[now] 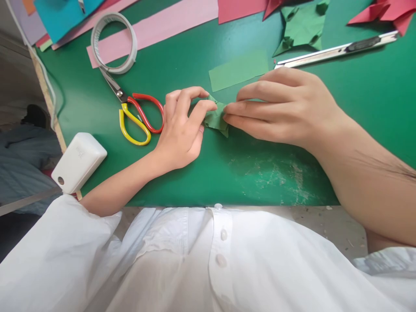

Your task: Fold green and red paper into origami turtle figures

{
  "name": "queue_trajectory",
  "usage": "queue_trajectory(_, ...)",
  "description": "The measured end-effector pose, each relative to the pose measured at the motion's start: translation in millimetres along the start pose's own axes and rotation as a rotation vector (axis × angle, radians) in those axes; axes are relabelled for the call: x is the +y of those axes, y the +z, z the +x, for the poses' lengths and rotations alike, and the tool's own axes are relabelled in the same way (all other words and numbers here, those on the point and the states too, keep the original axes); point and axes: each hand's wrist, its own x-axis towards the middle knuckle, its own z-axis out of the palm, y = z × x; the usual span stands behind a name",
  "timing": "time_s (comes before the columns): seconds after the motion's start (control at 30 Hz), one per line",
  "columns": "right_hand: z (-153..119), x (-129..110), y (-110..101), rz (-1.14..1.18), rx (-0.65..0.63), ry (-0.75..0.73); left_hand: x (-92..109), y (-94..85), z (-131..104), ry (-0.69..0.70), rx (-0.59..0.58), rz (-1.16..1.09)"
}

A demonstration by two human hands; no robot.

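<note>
A small folded green paper piece [217, 117] lies low over the green table between my two hands. My left hand [183, 125] has its curled fingers and thumb on the left side of the paper, pinching it. From the right, my right hand [279, 108] touches the paper's right edge with its fingertips pressed together; its thumb is hidden. Just behind the hands is a flat light green paper strip [238, 71]. Scissors [136, 112] with red and yellow handles lie beside my left hand.
A tape roll [132, 52] rests on a pink strip [175, 19] at the back left. A cutter knife [338, 51], a folded green figure [303, 26] and red folded paper [386, 13] lie back right. A white device [79, 162] sits at the left edge.
</note>
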Motion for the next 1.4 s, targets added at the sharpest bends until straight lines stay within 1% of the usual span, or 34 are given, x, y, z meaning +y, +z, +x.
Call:
queue_trajectory(0.17, -0.6, 0.2, 2.0, -0.006, 0.006, -0.036, 6.3, -2.6, 0.3, 0.002, -0.004, 0.014)
queue_trajectory(0.27, -0.5, -0.4, 3.0, -0.027, -0.010, -0.030, 10.8, -3.0, -0.6, 0.030, -0.018, 0.053)
queue_trajectory(0.33, -0.3, -1.1, 2.9, -0.062, -0.015, -0.040, 11.5, -1.4, -1.5, 0.061, -0.005, 0.077)
queue_trajectory(0.4, -0.3, -1.6, 2.5, -0.098, 0.000, -0.061, 10.2, 1.5, -2.3, 0.120, 0.052, 0.113)
queue_trajectory(0.5, -0.7, -0.8, 2.8, -0.162, 0.049, -0.106, 6.4, 6.3, -2.8, 0.231, 0.195, 0.186)
queue_trajectory(0.57, -1.0, 1.1, 4.2, -0.201, 0.077, -0.133, 4.2, 8.2, -2.5, 0.273, 0.276, 0.232)
queue_trajectory(0.6, -1.2, 2.3, 5.1, -0.218, 0.091, -0.145, 3.3, 8.6, -2.2, 0.284, 0.295, 0.248)
queue_trajectory(0.63, -1.3, 3.4, 6.2, -0.228, 0.105, -0.154, 2.5, 8.6, -1.9, 0.290, 0.299, 0.255)
queue_trajectory(0.7, -1.3, 5.2, 8.2, -0.227, 0.138, -0.166, 0.8, 8.2, -1.2, 0.288, 0.269, 0.232)
queue_trajectory(0.8, -0.7, 5.0, 9.6, -0.154, 0.164, -0.145, -2.0, 8.1, -0.5, 0.269, 0.226, 0.168)
queue_trajectory(0.9, 0.2, 1.7, 8.2, -0.069, 0.138, -0.121, -4.8, 9.7, -0.5, 0.266, 0.241, 0.124)
queue_trajectory(1.03, 0.6, -3.5, 5.6, -0.082, 0.088, -0.142, -6.0, 11.3, 0.1, 0.269, 0.239, 0.135)
queue_trajectory(1.07, 0.7, -4.3, 5.5, -0.085, 0.083, -0.144, -5.7, 11.2, 0.6, 0.284, 0.261, 0.166)
queue_trajectory(1.2, 1.2, -5.1, 6.5, -0.076, 0.069, -0.128, -3.7, 9.7, 3.2, 0.403, 0.407, 0.322)
queue_trajectory(1.23, 1.5, -5.2, 6.6, -0.073, 0.062, -0.123, -3.5, 9.3, 3.6, 0.426, 0.425, 0.350)
queue_trajectory(1.33, 2.0, -6.1, 6.4, -0.095, 0.041, -0.117, -4.3, 8.7, 3.8, 0.468, 0.431, 0.390)
queue_trajectory(1.4, 1.8, -6.8, 6.5, -0.150, 0.044, -0.132, -5.4, 8.3, 3.5, 0.482, 0.421, 0.399)
